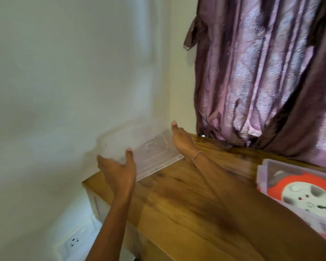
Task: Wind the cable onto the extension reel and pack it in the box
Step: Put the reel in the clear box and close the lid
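Both hands are spreading their fingers wide around a clear plastic lid (pixel 152 151) at the far left corner of the wooden bench (pixel 186 200): left hand (pixel 119 170) at its near end, right hand (pixel 181 138) at its far end, contact blurred. The round orange-and-white reel (pixel 299 193) is lying inside the translucent box (pixel 265 168) at the bench's right edge

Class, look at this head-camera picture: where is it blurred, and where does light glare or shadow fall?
Head view: motion blur smears the clear lid and the orange reel at the right edge; the curtain shows soft sheen; both forearms cast faint shadows on the wooden table.
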The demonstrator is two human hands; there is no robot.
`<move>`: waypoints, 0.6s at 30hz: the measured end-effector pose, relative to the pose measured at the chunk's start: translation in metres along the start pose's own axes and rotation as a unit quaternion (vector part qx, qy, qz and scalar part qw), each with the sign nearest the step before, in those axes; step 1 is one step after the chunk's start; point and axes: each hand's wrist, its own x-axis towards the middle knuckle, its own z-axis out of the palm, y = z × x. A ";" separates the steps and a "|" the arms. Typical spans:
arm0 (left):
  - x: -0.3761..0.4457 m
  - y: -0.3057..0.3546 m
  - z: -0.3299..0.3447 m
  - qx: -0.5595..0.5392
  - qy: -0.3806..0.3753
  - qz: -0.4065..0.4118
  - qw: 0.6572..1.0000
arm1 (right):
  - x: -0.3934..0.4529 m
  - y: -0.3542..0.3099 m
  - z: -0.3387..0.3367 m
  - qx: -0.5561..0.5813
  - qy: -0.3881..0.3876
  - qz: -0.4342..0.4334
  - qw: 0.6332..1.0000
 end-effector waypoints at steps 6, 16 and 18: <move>-0.011 0.054 0.030 -0.347 -0.090 -0.198 0.912 | -0.049 -0.008 -0.108 0.290 0.071 0.023 0.954; -0.079 0.135 0.074 -0.524 -0.381 -0.244 0.722 | -0.153 0.025 -0.265 0.456 0.091 0.012 0.885; -0.098 0.150 0.089 -0.467 -0.439 -0.221 0.735 | -0.172 0.034 -0.287 0.436 0.105 0.013 0.894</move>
